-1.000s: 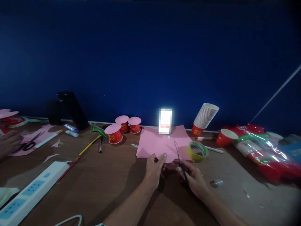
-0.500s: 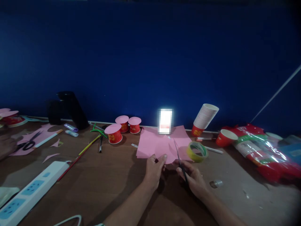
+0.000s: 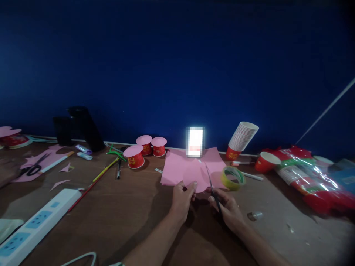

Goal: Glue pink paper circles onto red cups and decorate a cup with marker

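Thumb and fingers of my left hand (image 3: 181,201) pinch the near edge of a rounded pink paper piece (image 3: 199,179). My right hand (image 3: 227,207) grips a pair of scissors (image 3: 213,190) with dark handles, its blades pointing away from me along the paper's right side. Whether the blades are touching the paper I cannot tell. Beneath and beyond lies a stack of pink paper sheets (image 3: 172,168). A roll of yellow tape (image 3: 233,179) rests at the stack's right corner, close to my right hand.
Red paper cups (image 3: 135,162) with pink paper discs stand left of the stack. A leaning cup stack (image 3: 240,138), a single red cup (image 3: 266,162) and a plastic-wrapped bundle (image 3: 307,181) are rightward. A white power strip (image 3: 41,223) lies at left, near another person's hand (image 3: 9,170).
Both of my hands stay nearly in place, still holding the paper and the scissors. At far left, the other person's hand has drawn back slightly to the left.
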Available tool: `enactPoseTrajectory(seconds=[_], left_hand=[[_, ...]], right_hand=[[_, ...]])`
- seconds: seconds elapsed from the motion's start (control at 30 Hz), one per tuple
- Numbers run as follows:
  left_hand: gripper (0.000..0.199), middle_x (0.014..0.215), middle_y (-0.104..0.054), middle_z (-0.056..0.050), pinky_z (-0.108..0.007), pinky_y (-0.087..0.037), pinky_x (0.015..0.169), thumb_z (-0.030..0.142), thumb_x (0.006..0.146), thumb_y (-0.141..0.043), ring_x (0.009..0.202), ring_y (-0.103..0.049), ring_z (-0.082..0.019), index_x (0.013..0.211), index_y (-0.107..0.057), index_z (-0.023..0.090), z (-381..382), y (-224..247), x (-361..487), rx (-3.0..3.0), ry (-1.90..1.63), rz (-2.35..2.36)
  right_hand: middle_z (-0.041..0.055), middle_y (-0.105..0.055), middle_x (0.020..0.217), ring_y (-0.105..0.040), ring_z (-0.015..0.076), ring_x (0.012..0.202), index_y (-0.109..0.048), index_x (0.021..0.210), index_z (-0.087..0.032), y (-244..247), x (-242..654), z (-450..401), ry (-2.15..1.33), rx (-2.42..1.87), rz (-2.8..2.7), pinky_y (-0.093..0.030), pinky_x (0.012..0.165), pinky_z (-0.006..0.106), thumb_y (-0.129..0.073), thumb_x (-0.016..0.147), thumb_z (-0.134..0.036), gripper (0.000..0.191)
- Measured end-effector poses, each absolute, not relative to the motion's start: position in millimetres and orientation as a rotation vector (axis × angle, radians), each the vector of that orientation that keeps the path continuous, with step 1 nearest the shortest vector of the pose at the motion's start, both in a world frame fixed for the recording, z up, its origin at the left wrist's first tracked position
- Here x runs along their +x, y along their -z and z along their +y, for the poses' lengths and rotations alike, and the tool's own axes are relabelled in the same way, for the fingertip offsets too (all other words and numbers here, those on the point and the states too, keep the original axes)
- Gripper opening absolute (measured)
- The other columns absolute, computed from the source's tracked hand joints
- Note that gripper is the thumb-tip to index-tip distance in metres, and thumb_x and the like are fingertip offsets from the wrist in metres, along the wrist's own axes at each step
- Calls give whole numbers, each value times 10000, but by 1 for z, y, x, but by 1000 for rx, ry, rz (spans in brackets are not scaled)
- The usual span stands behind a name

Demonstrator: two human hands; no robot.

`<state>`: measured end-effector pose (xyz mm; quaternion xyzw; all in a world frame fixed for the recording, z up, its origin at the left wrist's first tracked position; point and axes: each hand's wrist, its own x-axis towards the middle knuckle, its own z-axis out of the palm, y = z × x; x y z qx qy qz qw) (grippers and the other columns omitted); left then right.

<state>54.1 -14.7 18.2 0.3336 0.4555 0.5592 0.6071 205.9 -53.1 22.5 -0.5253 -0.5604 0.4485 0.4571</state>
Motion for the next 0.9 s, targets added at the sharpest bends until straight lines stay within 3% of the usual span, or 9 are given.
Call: enactPoseTrajectory(seconds=[0.47,0.9], left_hand=[[365,456,-492,56,-185,-316,418,437,581,-772,413,-415,-60,622,-566,138,-15,-23,53,753,-1292,1064],[389,435,-472,61,-185,-288,403,461,579,-767,395,-394,-56,593,-539,146,-14,-23,53,761,-1298,1072]], right_hand=[[-19,-541,555,-480,120,470,-669,1079,-146,-24,206,-55,-1058,-1361,-1414,-412,443,221,-640,755,-528,502],[-53,-470,516,-447,104,471,-638,1123,-139,-23,205,-55,-1122,-1356,-1385,-384,432,200,-644,768,-498,505]])
